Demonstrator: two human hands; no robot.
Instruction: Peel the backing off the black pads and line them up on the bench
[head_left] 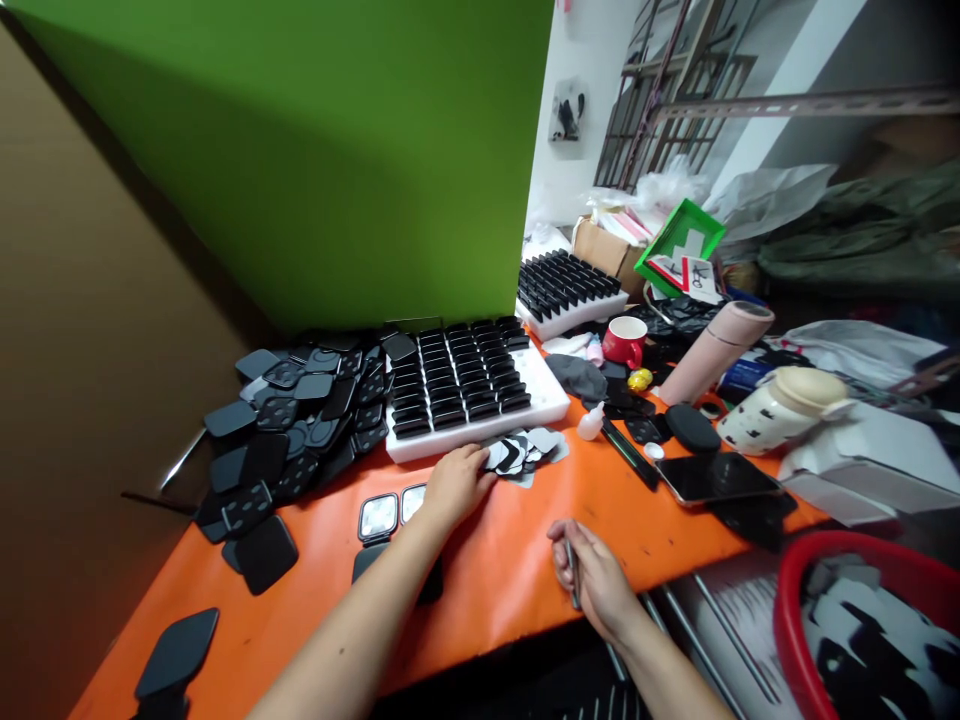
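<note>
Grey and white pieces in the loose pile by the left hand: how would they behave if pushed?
The pile of pieces would probably slide apart, since they overlap loosely. Each looks thin and flat, so likely light and perhaps bendy.

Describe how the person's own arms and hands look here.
The left hand and right hand wear no gloves, and no watch or bracelet shows. No sleeves cover the visible forearms; the left one has a small dark spot.

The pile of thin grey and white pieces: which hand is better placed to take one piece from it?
Probably the left hand: its fingers are at the edge of the pile. The right hand is farther away and holds a thin rod.
</note>
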